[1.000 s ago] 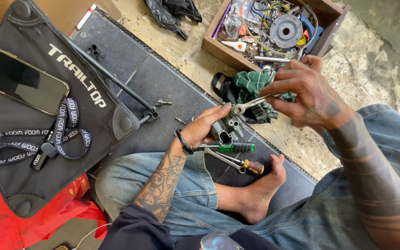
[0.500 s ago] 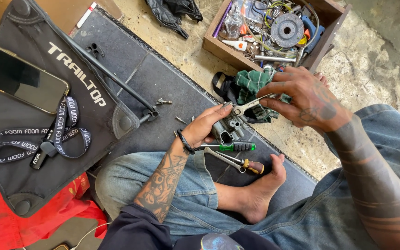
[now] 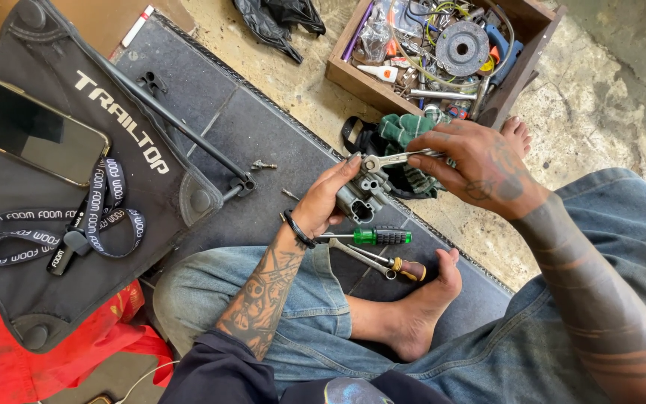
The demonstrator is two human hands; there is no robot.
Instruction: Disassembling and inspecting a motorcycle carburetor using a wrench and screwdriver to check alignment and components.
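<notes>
Seated on a dark mat, a person grips a small grey metal engine part in the left hand, fingers wrapped around it, above the lap. The right hand pinches a steel spanner, its head set on the part's top. Two screwdrivers, a green-handled screwdriver and a brown-handled screwdriver, lie just below; a wooden box of tools sits at the far right.
</notes>
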